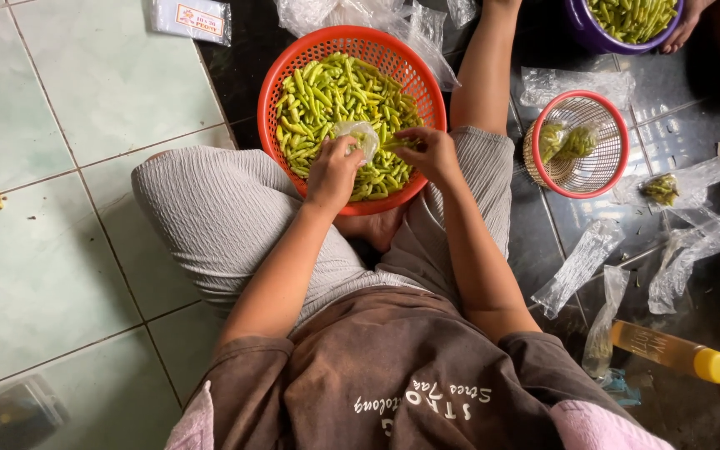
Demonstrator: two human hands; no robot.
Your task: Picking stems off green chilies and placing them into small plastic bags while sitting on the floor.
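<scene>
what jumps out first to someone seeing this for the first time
A round orange plastic basket heaped with green chilli peppers sits at top centre, in front of the seated person's knees. Over it, the left hand holds a small clear plastic bag while the right hand picks at the peppers. To the right, a smaller red-rimmed basket holds filled bags.

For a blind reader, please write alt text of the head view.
The left hand holds a small clear bag while the right hand picks green chillies from a red basket on the floor.
</scene>
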